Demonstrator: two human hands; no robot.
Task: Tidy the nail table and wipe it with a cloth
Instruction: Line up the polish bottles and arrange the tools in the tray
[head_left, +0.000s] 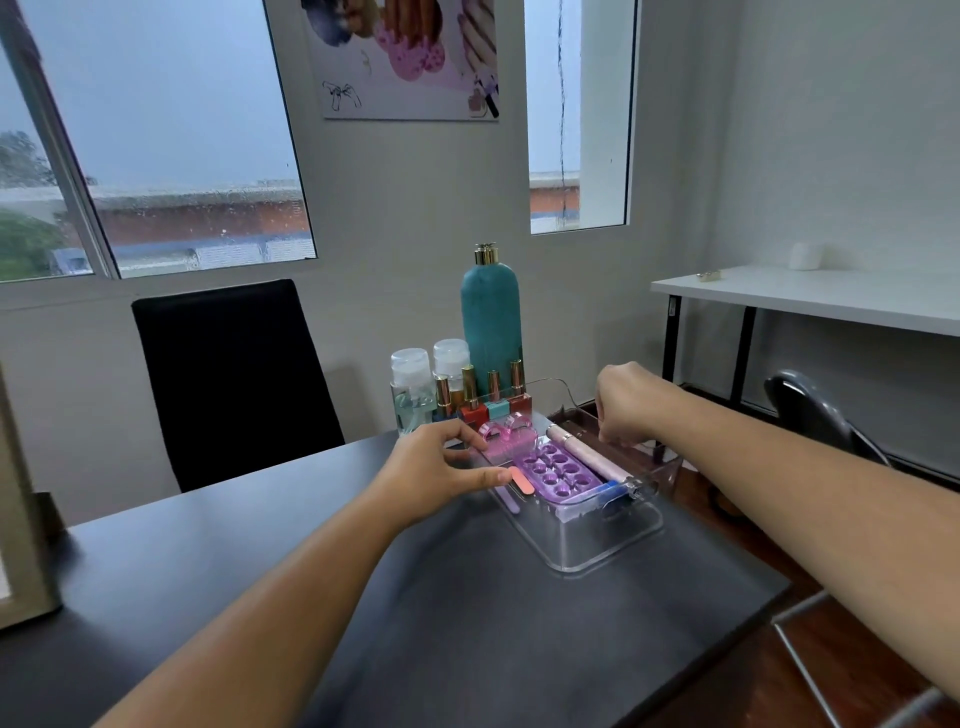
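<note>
Dark nail table (363, 597) across the lower view, grey wall and rain-streaked windows (156, 130) behind, nail poster (405, 57) between them. Black chair (234, 379) at the far side; white desk (831, 299) off to the right.

Clear tray (597, 551) near the table's far right corner, long side running away from the viewer. Inside: purple holder (558, 470) with round wells, pink pen-shaped tool (587, 452) lying just right of it, pink separator (506, 439) at the far left end. Pink nail file (521, 480) and lilac stick (508, 500) at the tray's left rim, ends poking over it.

Behind the tray, touching or nearly so: row of nail polish bottles (493, 400), two clear pump bottles (413, 389), tall teal bottle (491, 322) with gold cap, all upright.

Left hand (441, 473) — palm down, fingers spread and only loosely bent, nothing grasped. Thumb tip laid against the end of the pink nail file, forefinger reaching to the pink separator, hand resting at the tray's left rim.

Right hand (628, 405) — knuckles up, fingers curled downward, tips bunched at the tray's far right rim. Thin cord (569, 392) looping from behind the polishes into this hand. Fingertips hidden by the hand's own back, so cannot tell whether pinching the cord, gripping the rim, or neither.
</note>
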